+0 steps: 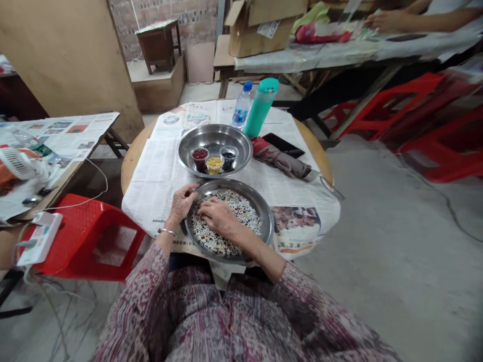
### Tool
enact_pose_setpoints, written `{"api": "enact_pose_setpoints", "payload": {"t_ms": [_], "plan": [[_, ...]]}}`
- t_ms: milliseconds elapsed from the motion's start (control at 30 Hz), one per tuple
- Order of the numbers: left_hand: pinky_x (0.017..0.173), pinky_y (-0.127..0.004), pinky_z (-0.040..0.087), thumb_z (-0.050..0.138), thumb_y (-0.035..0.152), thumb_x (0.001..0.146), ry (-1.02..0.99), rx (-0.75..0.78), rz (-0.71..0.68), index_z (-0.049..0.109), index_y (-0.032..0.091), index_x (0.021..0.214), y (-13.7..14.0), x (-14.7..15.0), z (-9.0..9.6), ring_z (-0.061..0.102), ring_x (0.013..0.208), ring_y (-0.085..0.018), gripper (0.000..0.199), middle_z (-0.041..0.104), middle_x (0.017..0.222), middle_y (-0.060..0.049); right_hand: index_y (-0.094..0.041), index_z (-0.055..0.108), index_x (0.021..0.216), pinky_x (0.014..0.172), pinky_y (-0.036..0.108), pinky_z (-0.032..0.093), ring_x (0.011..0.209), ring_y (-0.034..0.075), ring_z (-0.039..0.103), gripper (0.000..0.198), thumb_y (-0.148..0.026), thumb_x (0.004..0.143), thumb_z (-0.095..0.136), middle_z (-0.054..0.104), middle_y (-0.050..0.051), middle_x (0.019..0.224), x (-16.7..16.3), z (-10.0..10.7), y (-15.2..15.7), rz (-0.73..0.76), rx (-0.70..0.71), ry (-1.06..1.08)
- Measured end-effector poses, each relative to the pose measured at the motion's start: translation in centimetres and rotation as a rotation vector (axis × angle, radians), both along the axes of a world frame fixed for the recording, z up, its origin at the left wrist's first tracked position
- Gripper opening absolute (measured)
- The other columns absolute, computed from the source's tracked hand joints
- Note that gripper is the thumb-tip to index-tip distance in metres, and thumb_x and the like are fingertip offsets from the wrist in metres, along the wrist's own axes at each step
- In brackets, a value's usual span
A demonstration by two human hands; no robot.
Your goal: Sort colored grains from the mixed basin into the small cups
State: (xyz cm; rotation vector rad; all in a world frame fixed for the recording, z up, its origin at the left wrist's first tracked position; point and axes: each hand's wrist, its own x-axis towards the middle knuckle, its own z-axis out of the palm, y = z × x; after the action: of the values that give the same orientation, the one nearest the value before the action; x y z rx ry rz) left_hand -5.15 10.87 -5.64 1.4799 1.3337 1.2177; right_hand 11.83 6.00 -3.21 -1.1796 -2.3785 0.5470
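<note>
A wide steel basin [267,221] stands at the near edge of the round table, with a mix of white, yellow and dark grains and beans [243,208] spread over its bottom. My left hand [182,202] grips the basin's left rim. Over the mix, my right hand [219,217] has its fingers curled down into the beans; what lies between the fingertips is hidden. Just behind, a second steel basin [241,143] holds three clear cups: red beans [199,154], yellow beans [214,163] and black beans [228,155].
Newspaper [151,176] covers the table. A teal bottle [261,108], a water bottle [241,106], a folded umbrella [283,158] and a dark tablet [284,145] lie or stand at the back right. Left is a red stool [81,251] with a power strip [41,239]. Another person's hands [381,21] show at the far table.
</note>
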Motion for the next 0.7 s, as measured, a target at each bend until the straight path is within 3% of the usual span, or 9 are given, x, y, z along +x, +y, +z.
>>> {"api": "enact_pose_setpoints", "payload": {"t_ms": [200, 300, 400, 500, 567, 633, 700], "plan": [[0.060, -0.021, 0.035, 0.064, 0.021, 0.076, 0.004, -0.022, 0.002, 0.075, 0.012, 0.105, -0.1, -0.1, 0.2, 0.042, 0.061, -0.009, 0.032, 0.050, 0.064, 0.005, -0.021, 0.076, 0.094, 0.093, 0.038, 0.047, 0.106, 0.024, 0.057, 0.019, -0.019, 0.092, 0.057, 0.073, 0.008, 0.108, 5.3, -0.7, -0.1, -0.174, 0.051, -0.160], [0.062, -0.021, 0.037, 0.064, 0.019, 0.076, 0.021, -0.020, 0.005, 0.075, 0.012, 0.104, -0.2, -0.2, 0.1, 0.043, 0.062, -0.009, 0.031, 0.051, 0.064, 0.005, -0.022, 0.072, 0.112, 0.094, 0.038, 0.048, 0.113, 0.025, 0.057, 0.026, -0.018, 0.091, 0.058, 0.069, 0.009, 0.120, 6.8, -1.2, -1.9, -0.273, 0.079, -0.199], [0.062, -0.022, 0.039, 0.063, 0.018, 0.079, 0.082, -0.013, 0.012, 0.074, 0.012, 0.105, -0.2, -0.2, 0.1, 0.044, 0.062, -0.010, 0.029, 0.050, 0.064, 0.005, -0.022, 0.064, 0.127, 0.097, 0.042, 0.049, 0.123, 0.028, 0.054, 0.036, -0.030, 0.092, 0.061, 0.064, 0.011, 0.133, 7.0, -1.7, -3.9, -0.322, 0.098, -0.237], [0.069, -0.025, 0.046, 0.061, 0.017, 0.083, 0.275, 0.071, 0.045, 0.073, 0.013, 0.106, -0.4, -0.3, 1.1, 0.051, 0.068, -0.013, 0.026, 0.057, 0.074, 0.001, -0.022, 0.059, 0.133, 0.097, 0.046, 0.051, 0.129, 0.031, 0.051, 0.047, -0.038, 0.090, 0.065, 0.060, 0.012, 0.139, 6.7, -1.9, -5.2, -0.343, 0.083, -0.279], [0.083, -0.031, 0.050, 0.062, 0.019, 0.086, 0.502, 0.205, 0.035, 0.070, 0.015, 0.111, -1.2, -0.4, 2.5, 0.058, 0.085, -0.018, 0.026, 0.062, 0.092, -0.005, -0.022, 0.057, 0.136, 0.096, 0.047, 0.051, 0.129, 0.032, 0.051, 0.051, -0.038, 0.089, 0.067, 0.059, 0.012, 0.140, 6.6, -1.9, -5.7, -0.334, 0.078, -0.294], [0.098, -0.041, 0.048, 0.066, 0.028, 0.089, 0.763, 0.330, -0.073, 0.066, 0.018, 0.121, -2.8, -0.2, 4.2, 0.056, 0.108, -0.025, 0.033, 0.062, 0.113, -0.011, -0.022, 0.056, 0.136, 0.096, 0.047, 0.051, 0.129, 0.032, 0.051, 0.052, -0.037, 0.088, 0.067, 0.059, 0.012, 0.141, 6.5, -2.0, -6.0, -0.334, 0.087, -0.299], [0.100, -0.045, 0.049, 0.073, 0.042, 0.085, 0.950, 0.324, -0.275, 0.062, 0.021, 0.127, -5.1, 0.3, 5.6, 0.053, 0.114, -0.029, 0.048, 0.059, 0.123, -0.012, -0.021, 0.057, 0.135, 0.096, 0.045, 0.051, 0.130, 0.031, 0.051, 0.049, -0.035, 0.090, 0.066, 0.059, 0.012, 0.141, 6.5, -2.1, -6.4, -0.338, 0.104, -0.298]]}}
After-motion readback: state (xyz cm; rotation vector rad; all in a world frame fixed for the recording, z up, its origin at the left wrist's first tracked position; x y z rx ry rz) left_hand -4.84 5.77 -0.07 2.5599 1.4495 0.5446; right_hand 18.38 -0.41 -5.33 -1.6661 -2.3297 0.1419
